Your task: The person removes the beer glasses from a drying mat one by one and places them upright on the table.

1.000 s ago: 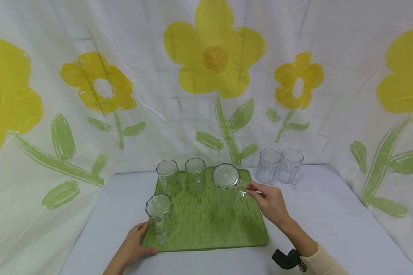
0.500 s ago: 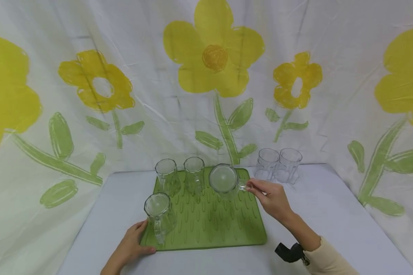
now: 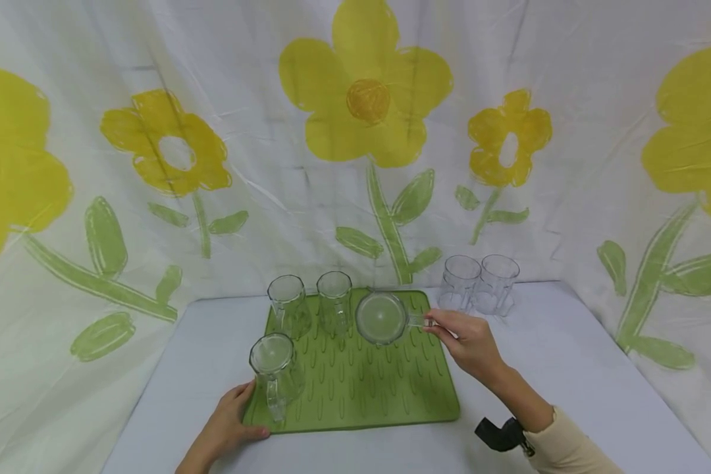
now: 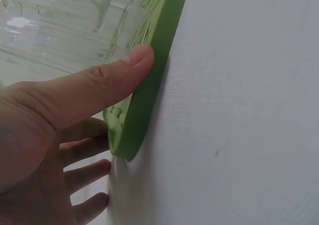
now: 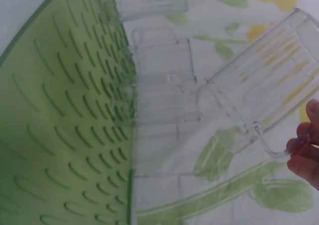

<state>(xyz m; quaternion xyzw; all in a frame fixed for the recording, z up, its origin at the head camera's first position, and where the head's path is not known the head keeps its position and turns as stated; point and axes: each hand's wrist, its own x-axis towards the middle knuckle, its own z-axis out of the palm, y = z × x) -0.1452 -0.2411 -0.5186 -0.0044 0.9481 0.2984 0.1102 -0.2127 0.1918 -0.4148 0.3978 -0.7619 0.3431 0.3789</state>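
Note:
A green ribbed drying mat (image 3: 379, 401) lies on the table. My left hand (image 3: 228, 421) rests at its front left corner; in the left wrist view the thumb (image 4: 112, 83) touches one edge, the other fingers spread past the corner. Beside that hand a clear glass mug (image 3: 275, 368) stands on the mat, handle towards me. My right hand (image 3: 468, 339) pinches the handle of another glass mug (image 3: 382, 318), held tilted above the mat's back right part, its round end facing me. The right wrist view has this tilted mug (image 5: 264, 80) apart from the mat.
Two glass mugs, one left (image 3: 289, 306) and one right (image 3: 334, 303), stand along the mat's back edge. Another pair, a nearer-in mug (image 3: 461, 283) and an outer mug (image 3: 498, 284), stands on the white table (image 3: 569, 368) at back right. A flowered curtain (image 3: 261, 217) hangs behind.
The mug in my right hand has tipped further, its round end turning towards me, and moved slightly left and down in view. My left hand stays at the mat corner.

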